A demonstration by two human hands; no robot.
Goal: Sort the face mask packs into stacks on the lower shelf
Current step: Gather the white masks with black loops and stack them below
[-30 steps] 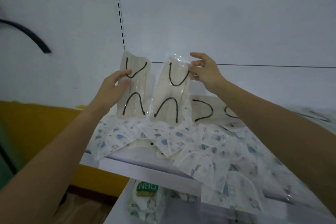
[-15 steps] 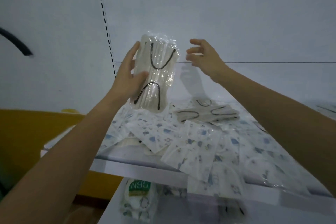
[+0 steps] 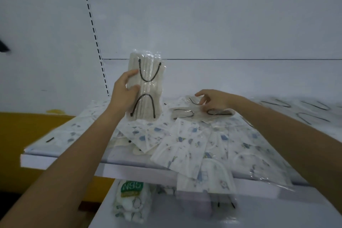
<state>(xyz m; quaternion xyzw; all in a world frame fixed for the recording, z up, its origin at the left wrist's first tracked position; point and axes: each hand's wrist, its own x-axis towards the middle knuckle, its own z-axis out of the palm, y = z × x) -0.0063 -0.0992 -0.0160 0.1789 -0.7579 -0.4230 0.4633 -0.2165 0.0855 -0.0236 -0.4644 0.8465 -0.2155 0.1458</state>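
Observation:
My left hand (image 3: 124, 92) grips a bundle of beige mask packs with black ear loops (image 3: 147, 87), held upright above the upper shelf. My right hand (image 3: 215, 100) reaches down with spread fingers onto another beige pack (image 3: 187, 114) lying flat on the pile; whether it grips the pack I cannot tell. Several white packs with blue prints (image 3: 187, 146) are strewn over the upper shelf (image 3: 61, 163). On the lower shelf (image 3: 259, 214) stands a printed pack with a green label (image 3: 131, 200).
More beige packs with black loops (image 3: 303, 111) lie at the far right of the upper shelf. A slotted upright (image 3: 93, 29) runs up the white back wall. A yellow surface (image 3: 24, 135) lies to the left.
My right hand let go of its pack and dropped from beside the bundle down to the beige pack on the pile. My left hand now holds both packs together, lower than before.

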